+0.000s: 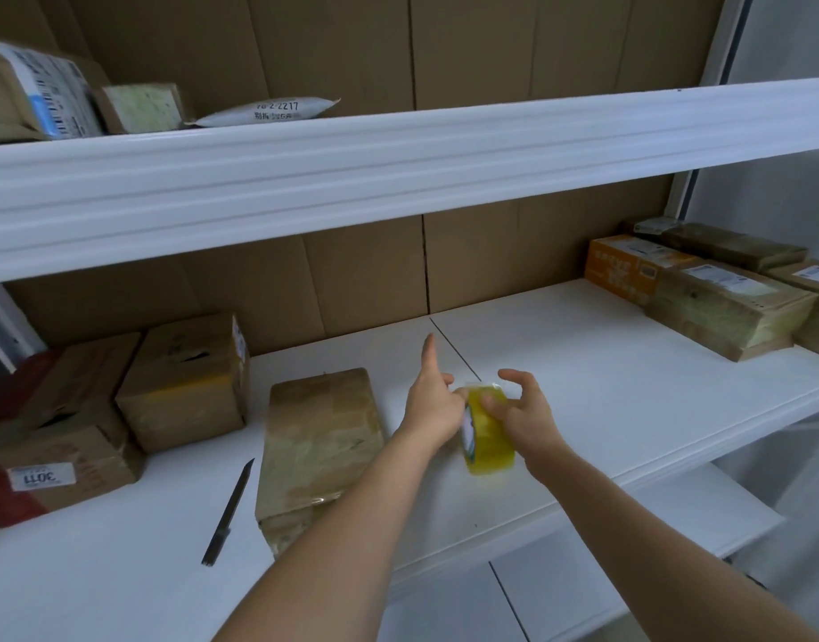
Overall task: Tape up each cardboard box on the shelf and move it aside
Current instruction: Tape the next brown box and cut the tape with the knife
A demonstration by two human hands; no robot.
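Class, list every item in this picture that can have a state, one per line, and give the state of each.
Tape roll: held between both hands, above the shelf.
Left hand: on the roll, index finger pointing out.
Right hand: gripping the roll.
Middle box: closed, wrapped in tape, lying flat.
Knife: lying on the shelf, untouched.
Left boxes: closed, some torn.
Right boxes: taped, set aside.

I see a flat brown cardboard box (319,449) lying lengthwise on the white shelf (606,377), its top glossy with clear tape. Just right of it, my hands hold a roll of yellowish transparent tape (486,433) above the shelf. More cardboard boxes (185,382) sit at the left, and taped parcels (727,312) at the right.
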